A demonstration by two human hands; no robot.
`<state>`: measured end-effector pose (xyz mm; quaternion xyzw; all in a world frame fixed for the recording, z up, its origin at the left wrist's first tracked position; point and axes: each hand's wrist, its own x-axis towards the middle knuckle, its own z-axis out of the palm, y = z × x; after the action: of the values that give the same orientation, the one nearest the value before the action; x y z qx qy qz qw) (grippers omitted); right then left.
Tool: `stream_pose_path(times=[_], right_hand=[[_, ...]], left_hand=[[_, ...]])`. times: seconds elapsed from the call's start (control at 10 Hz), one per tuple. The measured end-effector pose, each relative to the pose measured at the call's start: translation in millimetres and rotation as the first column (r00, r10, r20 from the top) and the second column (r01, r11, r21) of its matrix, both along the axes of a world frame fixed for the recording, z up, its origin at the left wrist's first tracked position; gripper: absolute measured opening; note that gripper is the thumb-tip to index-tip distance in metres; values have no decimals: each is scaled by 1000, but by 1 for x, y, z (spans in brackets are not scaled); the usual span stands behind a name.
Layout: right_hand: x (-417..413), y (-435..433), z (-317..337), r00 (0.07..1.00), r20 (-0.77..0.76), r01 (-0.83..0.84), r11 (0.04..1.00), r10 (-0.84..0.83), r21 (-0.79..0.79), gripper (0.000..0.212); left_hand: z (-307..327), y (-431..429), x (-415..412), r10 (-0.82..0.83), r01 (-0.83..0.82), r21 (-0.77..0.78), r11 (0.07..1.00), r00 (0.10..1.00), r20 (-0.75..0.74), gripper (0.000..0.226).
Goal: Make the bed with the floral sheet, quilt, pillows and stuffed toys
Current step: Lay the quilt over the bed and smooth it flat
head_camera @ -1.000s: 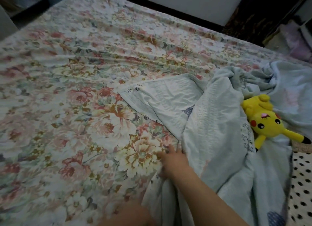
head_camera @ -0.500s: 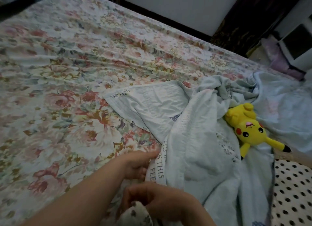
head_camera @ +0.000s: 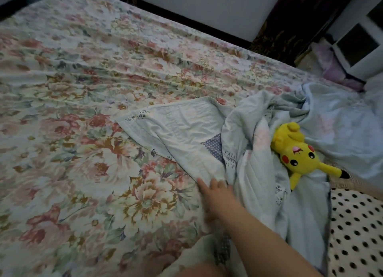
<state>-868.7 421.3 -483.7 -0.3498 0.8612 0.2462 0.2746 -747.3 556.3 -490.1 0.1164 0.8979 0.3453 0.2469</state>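
The right hand [head_camera: 217,196] rests, fingers straight, on the edge of the bunched quilt [head_camera: 259,173] over the floral sheet [head_camera: 83,152]. I cannot tell the state of the blurred left hand [head_camera: 196,269]. Tugging could tip off the yellow toy [head_camera: 296,152].

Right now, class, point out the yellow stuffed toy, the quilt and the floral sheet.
yellow stuffed toy [head_camera: 300,155]: head view, on its face.
quilt [head_camera: 182,131]: head view, on the flat turned-out corner.
floral sheet [head_camera: 83,102]: head view, on a bare stretch left of the quilt.

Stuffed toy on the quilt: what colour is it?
The stuffed toy is yellow with red cheeks, clearest in the head view.
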Motion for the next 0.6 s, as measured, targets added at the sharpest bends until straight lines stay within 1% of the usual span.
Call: stream_pose_path(times=[0.1, 0.2, 0.3, 0.4, 0.5, 0.6], right_hand=[[-2, 42, -23, 988, -153, 38, 999, -34, 22, 70], [-13, 43, -13, 984, -177, -17, 999, 11, -32, 31], [-25, 46, -7, 961, -253, -128, 991, 114, -41, 30], [-21, 57, -6, 939, -295, -180, 983, 179, 23, 57], [-24, 77, 13, 926, -375, 75, 996, -48, 57, 63], [-48, 100, 42, 918, -256, 262, 947, -304, -184, 30]], left_hand=[[-56, -44, 25, 40, -39, 23, 999, 999, -27, 38], [-68, -87, 20, 117, -161, -108, 981, 936, -331, 35], [-1, -204, -16, 362, -363, -30, 931, 932, -24, 29], [3, -211, -24, 449, -493, -304, 816, 870, -206, 52], [8, -196, -42, 467, -461, -317, 829, 882, -59, 53], [11, -166, -51, 427, -394, -193, 899, 887, 176, 48]])
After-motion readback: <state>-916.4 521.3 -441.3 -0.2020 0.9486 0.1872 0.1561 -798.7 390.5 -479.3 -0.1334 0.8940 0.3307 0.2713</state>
